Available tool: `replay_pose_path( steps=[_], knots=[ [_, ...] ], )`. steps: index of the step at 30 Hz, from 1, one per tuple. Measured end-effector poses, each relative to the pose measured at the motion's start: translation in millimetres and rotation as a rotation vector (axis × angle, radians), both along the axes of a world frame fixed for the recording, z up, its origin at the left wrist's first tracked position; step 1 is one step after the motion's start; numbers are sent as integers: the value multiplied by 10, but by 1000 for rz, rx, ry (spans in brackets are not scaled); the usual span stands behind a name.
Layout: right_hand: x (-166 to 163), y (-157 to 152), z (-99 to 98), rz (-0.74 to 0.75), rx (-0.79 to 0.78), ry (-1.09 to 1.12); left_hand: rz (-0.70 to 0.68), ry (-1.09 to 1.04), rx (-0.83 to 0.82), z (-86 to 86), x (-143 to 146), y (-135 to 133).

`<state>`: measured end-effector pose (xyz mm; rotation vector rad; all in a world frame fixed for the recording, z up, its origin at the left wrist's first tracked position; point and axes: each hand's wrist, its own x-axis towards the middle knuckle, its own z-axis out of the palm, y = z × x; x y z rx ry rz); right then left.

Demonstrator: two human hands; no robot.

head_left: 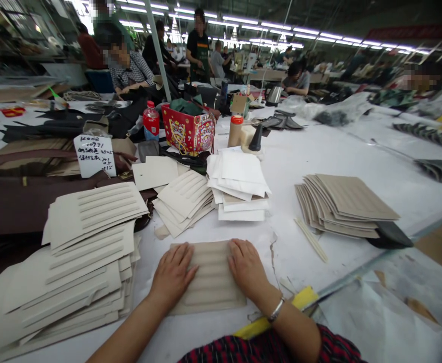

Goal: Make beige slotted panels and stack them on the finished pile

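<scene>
A taupe panel with raised ridges (213, 282) lies flat on the table in front of me. My left hand (173, 272) rests on its left side, fingers stretched out. On its upper right edge lies my right hand (246, 264), fingers extended, with a silver bracelet on the wrist. To the left are fanned stacks of cream panels with raised strips (92, 217). Straight ahead stand a smaller cream pile (186, 196) and a stack of white sheets (239, 176). A pile of taupe panels (349, 201) sits to the right.
Two thin pale sticks (311, 239) lie near the taupe pile. Further back are a red patterned box (188, 130), a red-labelled bottle (151, 121) and an orange-capped jar (235, 132). A handwritten card (96, 156) stands at left. Several people work beyond the table.
</scene>
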<state>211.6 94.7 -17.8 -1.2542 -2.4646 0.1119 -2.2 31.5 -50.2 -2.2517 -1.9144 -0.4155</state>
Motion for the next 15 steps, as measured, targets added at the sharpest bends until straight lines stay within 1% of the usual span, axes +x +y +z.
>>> replay_pose_path(
  steps=[3, 5, 7, 11, 14, 15],
  knots=[
    [-274, -87, -78, 172, -15, 48, -84, -16, -12, -2, 71, 49],
    [-399, -110, -126, 213, -34, 52, -104, -41, -37, 5, 73, 67],
    [-403, -89, -143, 184, -44, 36, -76, -59, -55, 22, 20, 52],
    [-147, 14, -93, 63, -26, -34, 16, -33, -81, 66, -116, -50],
    [8, 60, -56, -4, 6, -108, 81, 10, -102, 94, -62, -68],
    [29, 64, -52, -14, 18, -134, 76, 17, -112, 104, -8, -50]
  ],
)
